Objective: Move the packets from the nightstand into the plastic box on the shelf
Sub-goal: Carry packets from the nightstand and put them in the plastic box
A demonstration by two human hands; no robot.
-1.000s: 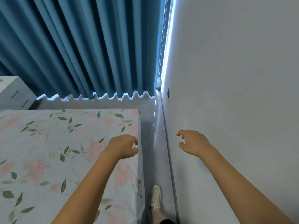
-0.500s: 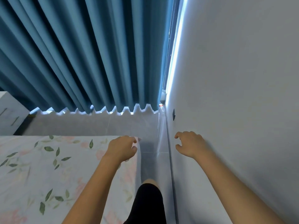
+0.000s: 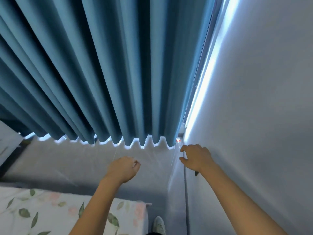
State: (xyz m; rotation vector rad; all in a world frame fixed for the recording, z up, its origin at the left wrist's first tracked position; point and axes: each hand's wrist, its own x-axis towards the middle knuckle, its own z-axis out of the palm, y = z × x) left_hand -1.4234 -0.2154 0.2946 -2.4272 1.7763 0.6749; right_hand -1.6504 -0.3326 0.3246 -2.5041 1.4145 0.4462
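Both arms are bare, with no sleeves. The left hand (image 3: 122, 168) and the right hand (image 3: 196, 158) wear no gloves, rings or watch. Down at the bottom is one foot in a light shoe (image 3: 159, 225) with laces, below a bit of black clothing.

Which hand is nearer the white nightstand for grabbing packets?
Probably the left hand. The white furniture peeking in at the far left edge sits on its side, past the blue curtain. The right hand is by the wall. Both hands hold nothing, and no packets show.
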